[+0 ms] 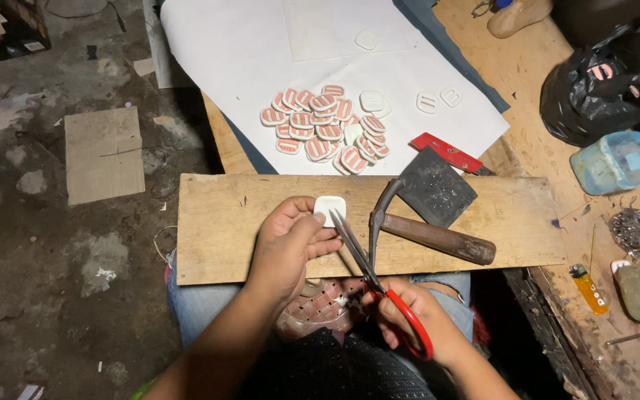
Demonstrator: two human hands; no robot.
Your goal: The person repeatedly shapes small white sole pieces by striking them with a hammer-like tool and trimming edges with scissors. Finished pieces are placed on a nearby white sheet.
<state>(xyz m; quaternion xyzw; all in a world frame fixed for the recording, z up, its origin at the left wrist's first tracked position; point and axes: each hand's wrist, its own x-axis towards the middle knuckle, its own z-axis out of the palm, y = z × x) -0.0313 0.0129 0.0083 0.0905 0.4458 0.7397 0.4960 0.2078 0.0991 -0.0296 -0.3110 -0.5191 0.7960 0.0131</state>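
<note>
- A crumpled black plastic bag (601,89) sits at the far right of the wooden counter (535,81), with pink-and-white pieces showing through its folds.
- Just below the bag stands a pale blue translucent plastic box with a lid (618,161).
- A yellow-and-orange lighter (588,286) lies near the counter's right edge, beside a tangle of small metal hooks (635,230).
- A large white paper sheet (231,52) covers the counter's far side; a heap of rounded white-and-red striped buckle pieces (327,127) lies on it, with a few plain white ones apart to the right.
- A flat wooden board (216,230) rests across the person's lap, carrying a dark hammer with a wooden handle (431,235) and a dark grey square block (435,185).
- The left hand (287,244) is curled, thumb and fingers pinching a small white rounded-square piece (330,208) over the board's middle.
- The right hand (409,315) is closed through the loops of red-handled scissors (379,285), wrist low over the lap.
- The scissor blades slant up-left, their tips just beside the white piece; whether they touch it I cannot tell.
</note>
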